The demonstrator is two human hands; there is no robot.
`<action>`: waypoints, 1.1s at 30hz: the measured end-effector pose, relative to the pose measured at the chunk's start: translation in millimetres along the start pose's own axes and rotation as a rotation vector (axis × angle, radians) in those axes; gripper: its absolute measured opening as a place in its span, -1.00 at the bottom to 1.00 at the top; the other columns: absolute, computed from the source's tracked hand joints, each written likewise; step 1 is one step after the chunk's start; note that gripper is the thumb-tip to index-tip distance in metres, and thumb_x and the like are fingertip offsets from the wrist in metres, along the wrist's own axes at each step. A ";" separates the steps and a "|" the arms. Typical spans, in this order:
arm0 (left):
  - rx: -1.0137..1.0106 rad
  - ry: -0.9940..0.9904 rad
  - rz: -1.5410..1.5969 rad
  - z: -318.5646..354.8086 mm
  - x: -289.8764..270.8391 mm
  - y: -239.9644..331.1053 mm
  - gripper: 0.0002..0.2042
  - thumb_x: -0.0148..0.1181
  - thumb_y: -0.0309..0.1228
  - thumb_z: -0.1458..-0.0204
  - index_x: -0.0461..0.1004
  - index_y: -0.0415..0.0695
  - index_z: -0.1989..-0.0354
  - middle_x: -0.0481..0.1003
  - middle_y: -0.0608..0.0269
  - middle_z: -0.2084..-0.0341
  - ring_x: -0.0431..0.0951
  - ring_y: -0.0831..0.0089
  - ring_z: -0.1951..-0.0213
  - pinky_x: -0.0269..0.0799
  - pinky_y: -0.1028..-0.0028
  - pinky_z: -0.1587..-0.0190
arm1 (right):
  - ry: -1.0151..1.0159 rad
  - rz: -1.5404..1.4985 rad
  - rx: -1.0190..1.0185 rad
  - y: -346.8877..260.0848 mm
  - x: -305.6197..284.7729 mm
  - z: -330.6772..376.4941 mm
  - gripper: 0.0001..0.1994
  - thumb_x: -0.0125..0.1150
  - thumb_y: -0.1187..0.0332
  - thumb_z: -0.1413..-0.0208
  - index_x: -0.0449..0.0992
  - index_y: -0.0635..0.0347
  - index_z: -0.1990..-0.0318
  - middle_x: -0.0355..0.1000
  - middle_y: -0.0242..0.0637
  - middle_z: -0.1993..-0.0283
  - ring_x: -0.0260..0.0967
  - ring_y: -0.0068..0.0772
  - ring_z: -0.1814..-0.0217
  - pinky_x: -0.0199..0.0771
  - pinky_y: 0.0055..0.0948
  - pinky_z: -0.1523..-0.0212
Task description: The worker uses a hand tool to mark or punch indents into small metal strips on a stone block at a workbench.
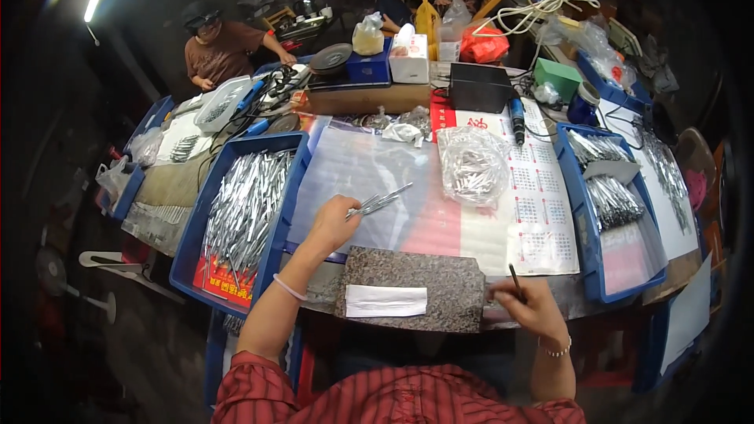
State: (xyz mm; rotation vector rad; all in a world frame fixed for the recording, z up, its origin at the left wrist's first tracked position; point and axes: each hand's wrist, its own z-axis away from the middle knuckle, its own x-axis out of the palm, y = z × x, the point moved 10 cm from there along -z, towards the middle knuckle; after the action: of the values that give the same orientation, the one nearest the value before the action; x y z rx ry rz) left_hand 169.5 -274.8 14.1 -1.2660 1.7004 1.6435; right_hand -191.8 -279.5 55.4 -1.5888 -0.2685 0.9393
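Note:
My left hand (334, 224) is closed at the fingertips on a few slim silver metal pieces (381, 200), which fan out to the right over a clear plastic sheet (353, 157). Near the table's front edge, my right hand (532, 306) grips a dark, thin pen-like stick (515, 281) that points upward. Between the hands lies a speckled stone slab (452, 279) with a folded white cloth or paper strip (386, 301) on it. Left of my left hand stands a blue bin (182, 247) full of similar silver pieces.
A clear bag of silver pieces (473, 165) rests on a printed calendar sheet (542, 188). To the right is another blue bin (577, 204) with bundled pieces. Behind stand a black box (479, 88) and a tissue box (409, 60). A person in brown (224, 51) sits at the far left.

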 end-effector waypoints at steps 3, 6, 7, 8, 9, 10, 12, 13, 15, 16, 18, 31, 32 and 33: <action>0.063 0.012 0.004 -12.5 18.1 3.7 -0.78 0.22 -0.39 0.09 0.55 -0.18 0.25 0.49 0.00 0.32 0.51 0.08 0.24 0.42 0.25 0.16 | 0.013 -0.209 0.010 8.7 20.4 35.0 -0.86 0.16 0.54 -0.12 0.54 0.40 0.19 0.58 -0.27 0.33 0.51 -0.58 0.26 0.49 -0.57 0.23; 0.143 0.045 -0.134 -31.9 28.9 15.4 -0.79 0.21 -0.38 0.09 0.55 -0.18 0.27 0.48 0.00 0.31 0.50 0.05 0.23 0.41 0.21 0.15 | -0.006 -0.235 0.074 10.4 37.7 52.0 -0.86 0.15 0.54 -0.11 0.54 0.37 0.19 0.58 -0.22 0.33 0.53 -0.55 0.28 0.48 -0.59 0.25; 0.079 0.045 -0.187 -37.5 30.0 8.6 -0.80 0.20 -0.39 0.10 0.55 -0.18 0.29 0.48 0.00 0.31 0.49 0.05 0.23 0.41 0.20 0.15 | 0.003 -0.206 0.074 11.9 41.4 54.9 -0.86 0.18 0.52 -0.09 0.56 0.34 0.20 0.58 -0.20 0.34 0.54 -0.50 0.32 0.48 -0.60 0.28; 0.015 0.048 -0.245 -43.8 28.5 0.9 -0.81 0.19 -0.39 0.10 0.55 -0.18 0.30 0.48 0.00 0.32 0.49 0.04 0.22 0.41 0.19 0.15 | 0.019 -0.210 0.082 10.0 39.4 56.6 -0.86 0.18 0.52 -0.09 0.56 0.34 0.20 0.58 -0.20 0.34 0.54 -0.50 0.32 0.48 -0.60 0.28; -0.032 -0.006 -0.265 -50.3 36.0 -10.4 -0.83 0.21 -0.39 0.12 0.54 -0.18 0.36 0.50 0.01 0.37 0.50 0.07 0.25 0.42 0.21 0.18 | 0.024 -0.188 0.022 -2.6 34.7 58.8 -0.87 0.18 0.53 -0.08 0.57 0.33 0.21 0.58 -0.20 0.35 0.55 -0.48 0.32 0.48 -0.59 0.29; -0.018 -0.021 -0.268 -55.1 39.3 -12.1 -0.83 0.21 -0.39 0.12 0.54 -0.18 0.36 0.50 0.01 0.37 0.50 0.07 0.25 0.42 0.21 0.18 | 0.028 -0.168 -0.037 -16.9 27.8 61.8 -0.87 0.19 0.53 -0.07 0.57 0.32 0.22 0.57 -0.21 0.35 0.56 -0.46 0.32 0.49 -0.59 0.31; -0.039 -0.058 -0.163 -62.4 45.0 -19.1 -0.83 0.24 -0.36 0.12 0.52 -0.20 0.42 0.51 0.03 0.47 0.53 0.13 0.36 0.43 0.26 0.26 | 0.017 -0.201 -0.234 -59.0 3.6 69.2 -0.89 0.22 0.50 -0.01 0.60 0.26 0.30 0.57 -0.21 0.38 0.57 -0.41 0.35 0.48 -0.55 0.39; -0.040 -0.083 -0.190 -60.1 43.4 -27.0 -0.83 0.24 -0.36 0.12 0.52 -0.20 0.42 0.51 0.03 0.47 0.53 0.13 0.36 0.43 0.26 0.26 | 0.084 -0.346 -0.437 -90.3 -9.1 75.0 -0.90 0.22 0.44 -0.03 0.60 0.26 0.34 0.55 -0.21 0.43 0.55 -0.31 0.41 0.47 -0.47 0.43; -0.046 -0.136 -0.124 -68.0 46.1 -25.2 -0.82 0.24 -0.34 0.11 0.49 -0.21 0.47 0.52 0.01 0.49 0.52 0.07 0.36 0.42 0.21 0.27 | -0.454 -0.490 -0.987 -142.7 -10.7 104.3 -0.84 0.12 0.52 -0.09 0.54 0.30 0.52 0.52 0.10 0.39 0.43 -0.22 0.59 0.43 -0.37 0.59; -0.047 -0.165 -0.092 -72.8 52.0 -20.4 -0.81 0.25 -0.32 0.11 0.47 -0.21 0.50 0.52 -0.01 0.49 0.52 0.04 0.36 0.41 0.19 0.27 | -0.510 -0.670 -1.125 -166.2 -21.5 109.8 -0.79 0.07 0.51 -0.13 0.50 0.31 0.55 0.49 0.16 0.42 0.38 -0.24 0.61 0.41 -0.40 0.63; -0.053 -0.158 -0.118 -69.2 46.9 -26.3 -0.81 0.24 -0.33 0.09 0.47 -0.21 0.47 0.51 -0.01 0.50 0.52 0.04 0.38 0.41 0.21 0.29 | -0.175 -0.773 -1.320 -190.0 -40.5 121.0 -0.79 0.26 0.38 -0.08 0.54 0.09 0.11 0.50 -0.09 0.42 0.23 -0.55 0.69 0.13 -0.61 0.69; -0.166 0.088 0.767 53.1 -56.2 87.7 -0.83 0.15 -0.59 -0.10 0.47 -0.32 0.13 0.48 0.30 0.37 0.48 0.59 0.31 0.36 0.62 0.23 | -0.180 -0.775 -1.420 -198.0 -37.9 134.0 -0.75 -0.05 0.35 -0.22 0.46 -0.26 0.02 0.29 -0.58 0.48 0.09 -0.64 0.68 -0.01 -0.60 0.66; -0.167 0.047 0.841 67.7 -53.4 94.9 -0.80 0.14 -0.63 -0.09 0.46 -0.33 0.10 0.49 0.30 0.36 0.49 0.58 0.29 0.38 0.61 0.21 | -0.190 -0.790 -1.419 -201.8 -35.1 134.6 -0.75 -0.05 0.35 -0.22 0.46 -0.26 0.02 0.29 -0.58 0.48 0.09 -0.64 0.68 -0.01 -0.60 0.66; -0.145 0.026 0.930 80.2 -48.9 97.9 -0.80 0.13 -0.65 -0.09 0.46 -0.33 0.10 0.50 0.29 0.33 0.50 0.57 0.26 0.39 0.62 0.17 | -0.192 -0.842 -1.385 -204.5 -34.7 129.4 -0.74 -0.06 0.36 -0.22 0.45 -0.27 0.02 0.30 -0.58 0.47 0.08 -0.64 0.68 -0.01 -0.60 0.66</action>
State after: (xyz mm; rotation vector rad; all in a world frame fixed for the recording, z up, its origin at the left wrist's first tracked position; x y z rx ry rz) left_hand 89.0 -197.6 91.5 -0.5275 2.4163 2.2603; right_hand -237.4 -154.5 260.5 -2.2078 -1.8549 0.1171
